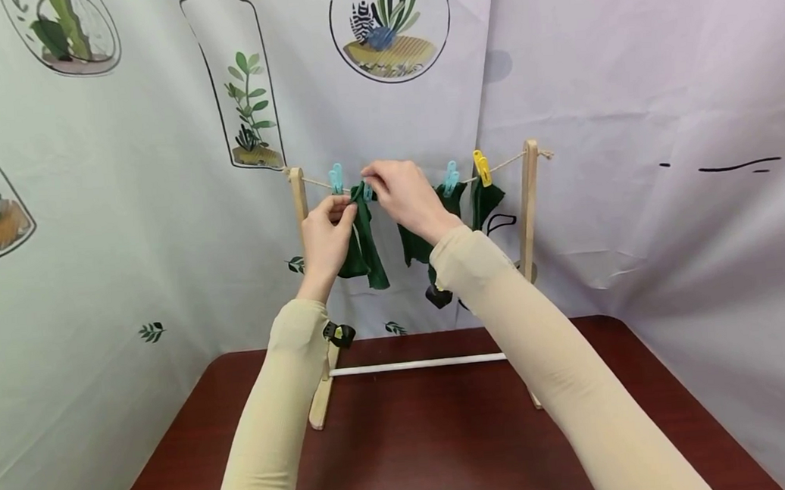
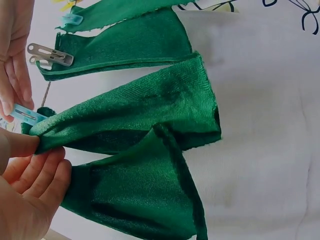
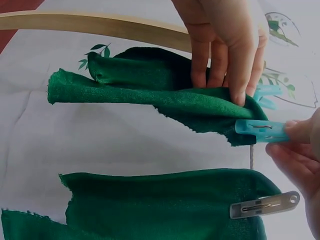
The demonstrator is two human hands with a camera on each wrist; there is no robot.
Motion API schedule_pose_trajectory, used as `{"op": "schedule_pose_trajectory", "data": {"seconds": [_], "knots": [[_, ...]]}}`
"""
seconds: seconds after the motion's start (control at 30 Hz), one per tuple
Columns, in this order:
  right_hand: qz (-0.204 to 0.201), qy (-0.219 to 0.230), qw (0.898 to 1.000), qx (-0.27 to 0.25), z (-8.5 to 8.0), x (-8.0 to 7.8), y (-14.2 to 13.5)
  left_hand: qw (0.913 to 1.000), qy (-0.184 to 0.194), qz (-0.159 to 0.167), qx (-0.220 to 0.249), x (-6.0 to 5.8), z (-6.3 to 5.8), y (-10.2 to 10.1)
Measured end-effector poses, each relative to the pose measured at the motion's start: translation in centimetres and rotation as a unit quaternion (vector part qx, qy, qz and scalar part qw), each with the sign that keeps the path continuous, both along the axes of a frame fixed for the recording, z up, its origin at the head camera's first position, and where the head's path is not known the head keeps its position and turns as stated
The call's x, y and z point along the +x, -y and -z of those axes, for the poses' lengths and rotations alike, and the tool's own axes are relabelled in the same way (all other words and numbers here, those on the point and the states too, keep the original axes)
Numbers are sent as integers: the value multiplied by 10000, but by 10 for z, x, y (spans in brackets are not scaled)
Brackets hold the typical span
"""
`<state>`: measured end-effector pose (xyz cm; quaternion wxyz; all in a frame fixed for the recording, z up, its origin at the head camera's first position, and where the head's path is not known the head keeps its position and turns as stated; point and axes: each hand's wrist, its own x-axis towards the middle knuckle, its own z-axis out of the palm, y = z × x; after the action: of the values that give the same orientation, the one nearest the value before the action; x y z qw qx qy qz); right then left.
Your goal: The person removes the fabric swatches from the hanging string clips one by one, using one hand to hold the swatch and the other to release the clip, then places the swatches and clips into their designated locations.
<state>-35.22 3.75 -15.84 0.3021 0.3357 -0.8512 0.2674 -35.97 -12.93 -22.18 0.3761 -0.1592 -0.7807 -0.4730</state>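
Note:
A piece of green cloth [image 2: 135, 107] hangs over a thin clothesline on a wooden frame. My left hand [image 1: 327, 238] pinches its upper edge between thumb and fingers. In the right wrist view, my right hand [image 3: 302, 155] pinches the end of a light-blue clothespin [image 3: 255, 131] between thumb and fingertips. This clothespin sits over the cloth's edge at the line, just beside the left fingers. To the left, another blue clothespin [image 1: 337, 177] is on the line, near a second green cloth [image 2: 135, 192]. In the head view, my right hand [image 1: 406, 195] hides the middle of the line.
Farther right hang more green cloths, held by a grey clothespin [image 3: 265, 205], a blue clothespin [image 1: 452, 178] and a yellow clothespin [image 1: 482, 167]. Wooden posts [image 1: 530, 209] and a white crossbar [image 1: 417, 365] stand on the dark red table [image 1: 413, 441]. A plant-printed curtain [image 1: 158, 216] hangs behind.

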Motion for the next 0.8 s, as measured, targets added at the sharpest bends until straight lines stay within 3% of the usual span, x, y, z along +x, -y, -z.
{"op": "schedule_pose_trajectory", "data": {"seconds": [0.27, 0.57, 0.8], "knots": [[-123, -116, 9996, -221, -4, 2, -5, 9999, 99, -111, -31, -1, 0, 1], [-188, -517, 9968, -580, -24, 14, -18, 9998, 47, -175, -29, 1, -3, 0], [-203, -421, 9970, -615, -27, 14, -26, 9999, 14, -161, -9, 1, -1, 1]]}}
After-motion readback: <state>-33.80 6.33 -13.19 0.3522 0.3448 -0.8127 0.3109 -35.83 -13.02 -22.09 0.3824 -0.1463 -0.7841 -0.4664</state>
